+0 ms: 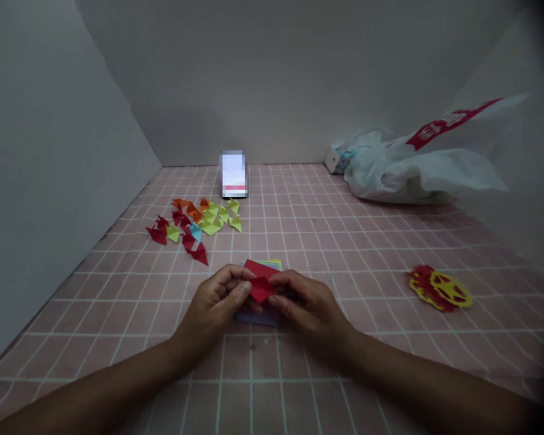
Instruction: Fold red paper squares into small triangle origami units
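A small folded piece of red paper (262,290) is held up between my two hands, above a stack of coloured paper squares (257,316) on the table. My left hand (222,296) pinches its left side with thumb and fingers. On the other side, my right hand (306,302) grips the right edge, thumb below the forefinger. A red sheet (260,267) shows just behind the folded piece, on top of the stack. My hands cover much of the stack.
Folded paper cranes (211,222) in red, orange, yellow and blue lie at the back left. Behind them stands a lit phone (234,175). Red and yellow paper cut-outs (448,290) lie at right. A white plastic bag (399,172) and a box (335,159) sit at the back right.
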A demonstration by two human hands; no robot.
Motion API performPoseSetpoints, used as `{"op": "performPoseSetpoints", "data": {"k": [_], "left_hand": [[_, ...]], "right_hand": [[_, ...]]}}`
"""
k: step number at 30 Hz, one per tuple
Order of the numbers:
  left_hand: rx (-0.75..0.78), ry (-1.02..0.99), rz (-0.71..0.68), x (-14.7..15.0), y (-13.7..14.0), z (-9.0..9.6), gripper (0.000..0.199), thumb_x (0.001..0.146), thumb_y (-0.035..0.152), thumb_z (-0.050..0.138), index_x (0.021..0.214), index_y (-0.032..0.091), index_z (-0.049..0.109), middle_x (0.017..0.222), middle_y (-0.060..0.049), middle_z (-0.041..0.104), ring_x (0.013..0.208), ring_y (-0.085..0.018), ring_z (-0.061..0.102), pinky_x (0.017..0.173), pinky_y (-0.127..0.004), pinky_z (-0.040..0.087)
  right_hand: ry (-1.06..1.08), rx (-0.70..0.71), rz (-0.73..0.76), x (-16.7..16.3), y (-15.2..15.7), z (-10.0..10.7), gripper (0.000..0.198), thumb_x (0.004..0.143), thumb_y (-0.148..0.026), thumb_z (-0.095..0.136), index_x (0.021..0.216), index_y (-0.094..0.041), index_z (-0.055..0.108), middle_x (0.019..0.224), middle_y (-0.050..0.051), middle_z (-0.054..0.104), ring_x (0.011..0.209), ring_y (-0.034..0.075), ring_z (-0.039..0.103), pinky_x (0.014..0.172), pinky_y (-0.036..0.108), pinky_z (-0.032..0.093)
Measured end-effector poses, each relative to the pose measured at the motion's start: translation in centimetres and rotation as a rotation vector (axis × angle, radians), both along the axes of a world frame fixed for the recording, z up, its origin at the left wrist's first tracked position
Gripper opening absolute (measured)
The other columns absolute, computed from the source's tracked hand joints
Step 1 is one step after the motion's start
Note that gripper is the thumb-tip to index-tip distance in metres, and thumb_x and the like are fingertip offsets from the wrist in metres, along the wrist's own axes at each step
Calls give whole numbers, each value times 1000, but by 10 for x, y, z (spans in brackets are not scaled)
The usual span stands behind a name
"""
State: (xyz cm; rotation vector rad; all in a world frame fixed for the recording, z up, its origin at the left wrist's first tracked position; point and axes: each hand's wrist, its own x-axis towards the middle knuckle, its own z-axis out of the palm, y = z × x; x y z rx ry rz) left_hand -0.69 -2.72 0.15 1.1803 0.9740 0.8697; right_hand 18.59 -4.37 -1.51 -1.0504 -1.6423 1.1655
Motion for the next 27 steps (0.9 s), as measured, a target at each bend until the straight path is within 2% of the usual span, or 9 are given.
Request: {"op": "performPoseSetpoints", "data": {"k": [9,15,21,27], "left_hand": [[-43,-123,-56,0,3,-2,19,80,24,72,95,16,62,76,1,71,69,-10,69,67,-21,55],[-49,-106,-63,3,2,-2,23,74,18,75,92,17,62,79,0,72,70,-12,69,70,-24,57],[-22,-79,-69,3,2,-3,17,77,20,71,90,16,62,78,-1,71,69,-13,70,70,-27,58],[23,-31,-85,1,1,-2,10,81,20,66,89,16,61,74,0,71,68,-12,70,70,-26,58]], "right_hand": [[147,-192,-4,-2,-1,2,8,90,-26,60,95,-20,63,74,-1,61,61,11,55,56,24,44],[135,-178,-22,-1,-1,0,8,91,-26,57,95,-21,62,72,-1,60,59,11,56,54,24,44],[87,-147,-19,-1,-1,-1,8,92,-26,56,91,-20,61,69,-2,59,57,10,53,52,23,42],[89,-111,22,-2,-1,-1,9,88,-19,60,96,-21,62,81,1,65,69,12,59,59,23,45]]}}
